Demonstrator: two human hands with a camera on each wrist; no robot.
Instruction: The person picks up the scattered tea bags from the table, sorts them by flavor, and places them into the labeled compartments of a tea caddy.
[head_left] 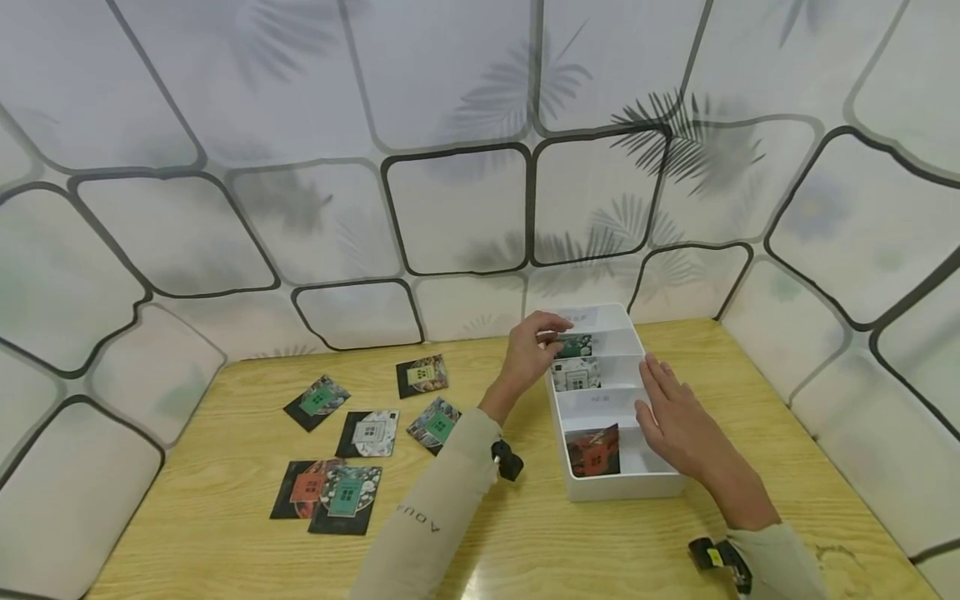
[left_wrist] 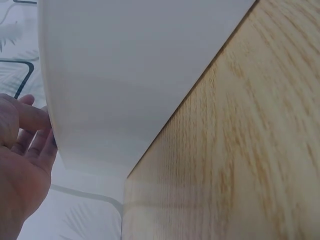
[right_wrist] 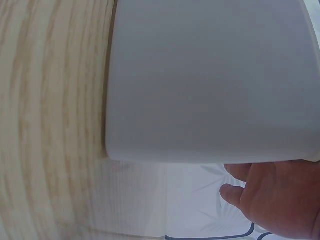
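A long white divided box [head_left: 628, 487] stands on the table. My left hand [head_left: 531, 350] reaches over its left rim, fingertips at the left edge of a black packet with a green floral print [head_left: 577, 345] in the second compartment from the back. In the left wrist view, the curled fingers [left_wrist: 42, 147] meet the rim. My right hand [head_left: 678, 421] lies along the right rim with its fingers straight. A white-and-black packet [head_left: 576, 377] sits in the middle compartment, and a red packet [head_left: 596, 451] leans in the front one.
Left of my left arm lie several flat packets: green-labelled [head_left: 317, 402], yellow-labelled [head_left: 422, 377], white [head_left: 368, 433] and another green [head_left: 435, 425]. A teal-labelled packet [head_left: 346, 500] overlaps a red one [head_left: 300, 489]. A patterned curtain [head_left: 465, 208] surrounds the wooden table [head_left: 510, 542].
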